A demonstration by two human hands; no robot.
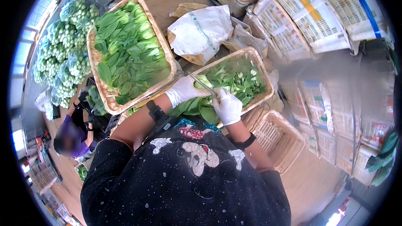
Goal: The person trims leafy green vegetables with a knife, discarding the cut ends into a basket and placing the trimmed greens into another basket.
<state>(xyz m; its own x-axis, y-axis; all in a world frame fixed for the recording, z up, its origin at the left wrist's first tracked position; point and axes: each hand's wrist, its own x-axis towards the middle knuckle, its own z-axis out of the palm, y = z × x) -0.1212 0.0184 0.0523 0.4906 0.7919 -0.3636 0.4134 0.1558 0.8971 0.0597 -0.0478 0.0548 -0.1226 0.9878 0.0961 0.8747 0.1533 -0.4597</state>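
In a white glove, my left hand (186, 91) grips a head of bok choy (200, 82), its pale base turned up and its leaves (196, 108) hanging toward my body. My right hand (227, 106), also gloved in white, is closed around the handle end of a knife (202, 83). The blade lies across the bok choy's base. Beyond both hands stands a plastic crate (269, 83) holding loose leaves and trimmings (237, 78). To the left, a larger crate (91, 48) is filled with bok choy heads (132, 47) laid in rows.
White sacks (201, 33) lie past the crates. Another plastic crate (279, 144) rests on the floor at right, near stacked crates (295, 15). Bagged green vegetables (64, 47) are piled at far left. A co-worker (73, 135) in purple is at work on the left.
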